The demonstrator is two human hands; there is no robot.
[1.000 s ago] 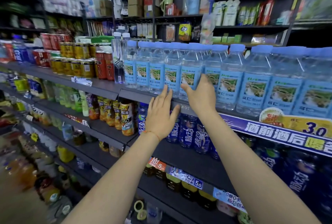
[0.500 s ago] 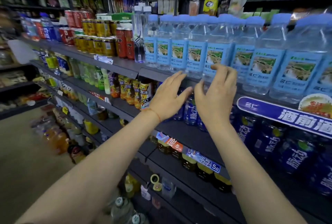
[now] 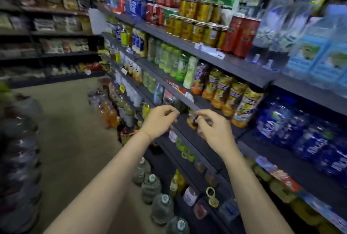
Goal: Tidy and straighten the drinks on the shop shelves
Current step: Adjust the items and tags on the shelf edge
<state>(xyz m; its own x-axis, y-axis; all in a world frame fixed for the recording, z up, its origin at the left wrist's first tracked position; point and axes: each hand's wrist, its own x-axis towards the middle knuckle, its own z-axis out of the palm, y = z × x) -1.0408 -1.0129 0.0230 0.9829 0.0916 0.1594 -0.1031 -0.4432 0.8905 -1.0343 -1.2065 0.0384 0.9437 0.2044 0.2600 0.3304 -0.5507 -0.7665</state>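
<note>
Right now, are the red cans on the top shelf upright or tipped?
Upright: the red cans stand on their bases on the top shelf, tops upward.

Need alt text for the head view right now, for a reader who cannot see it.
Both hands, left hand and right hand, hover with loosely curled fingers, holding nothing, before a dark shop shelf stocked with gold cans, green bottles and orange juice bottles.

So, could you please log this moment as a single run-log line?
left hand: loosely curled, empty | right hand: loosely curled, empty | both hover before juice bottles shelf | no drink touched
</note>
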